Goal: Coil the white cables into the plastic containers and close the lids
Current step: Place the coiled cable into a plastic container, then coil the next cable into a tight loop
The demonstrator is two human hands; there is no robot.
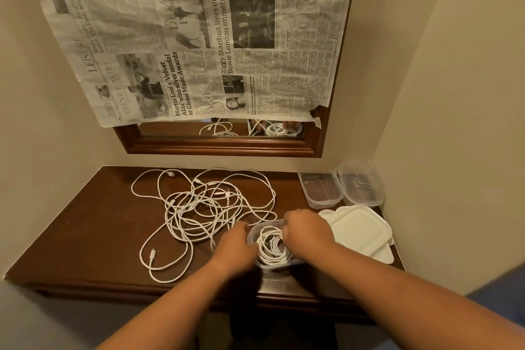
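cable coil (272,247) | in container (281,265) | between left hand (235,247), right hand (306,231) (at rim)

This looks like a room in a home, seen at a narrow alcove. A dark wooden table (85,236) with a moulded front edge fills the gap between plain cream walls (454,94). Above it hangs a mirror (227,148) in a matching carved wooden frame. Newspaper (199,37) sheets cover most of the glass, and the bare strip at the bottom reflects the tabletop. Small household things lie on the table: loose white cables (199,196), clear food-type plastic containers (326,203) and white lids (358,227). The light is warm and dim, like ordinary indoor room lighting.
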